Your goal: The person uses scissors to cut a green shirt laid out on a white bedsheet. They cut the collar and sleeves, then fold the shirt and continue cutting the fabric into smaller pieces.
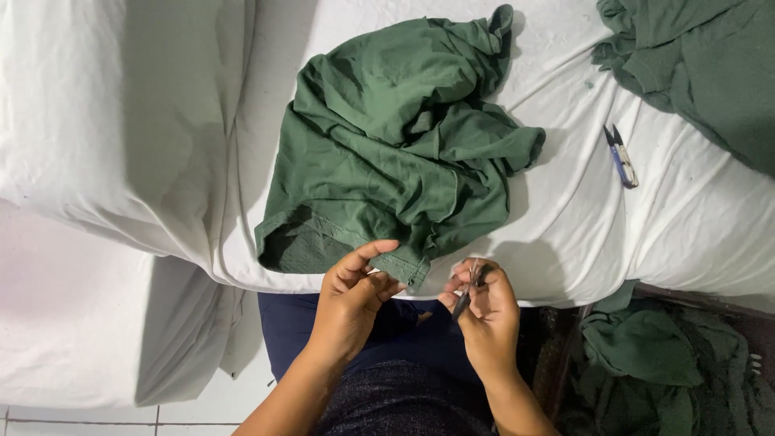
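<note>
A crumpled dark green garment point(395, 145) lies on a table covered with a white sheet point(565, 226). My left hand point(355, 295) pinches the garment's hem at the near edge of the table, fingers closed on the cloth. Beside it, my right hand point(484, 307) holds a small dark thread snipper point(471, 291), its tip pointing up toward the hem. Both hands sit just over my lap, in front of the table edge.
A second snipper with a blue handle point(621, 157) lies on the sheet at the right. More green fabric point(702, 64) covers the far right corner. A heap of green cloth point(662, 355) sits low on the right. White sheet drapes down at the left point(97, 161).
</note>
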